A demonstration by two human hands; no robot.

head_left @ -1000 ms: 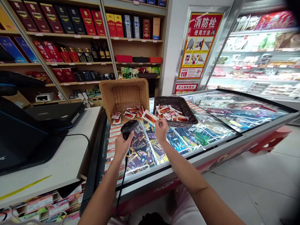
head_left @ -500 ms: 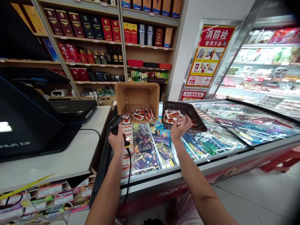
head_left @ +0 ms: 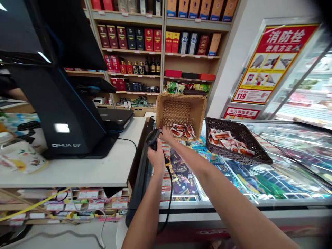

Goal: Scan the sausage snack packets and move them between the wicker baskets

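Observation:
My left hand (head_left: 157,159) is wrapped round the handle of a black barcode scanner (head_left: 152,138), its cable hanging down. My right hand (head_left: 166,134) reaches across, just beyond the scanner, into the front left of a tan wicker basket (head_left: 203,107). Its fingers are closed at a wrapped sausage (head_left: 161,130), of which only a reddish bit shows. Several more wrapped sausages (head_left: 183,131) lie in the basket to the right of that hand. A dark brown wicker basket (head_left: 240,159) stands further right and holds several wrapped sausages (head_left: 225,139).
Both baskets stand on a glass-topped freezer (head_left: 207,204) of packaged goods. On the left, a white counter (head_left: 103,173) bears a black checkout terminal (head_left: 70,117) and a plastic bag (head_left: 23,155). Shelves (head_left: 135,52) of boxes and bottles rise behind.
My right hand has moved left from the dark basket to the tan one. The view has turned left. The left hand keeps its hold on the scanner.

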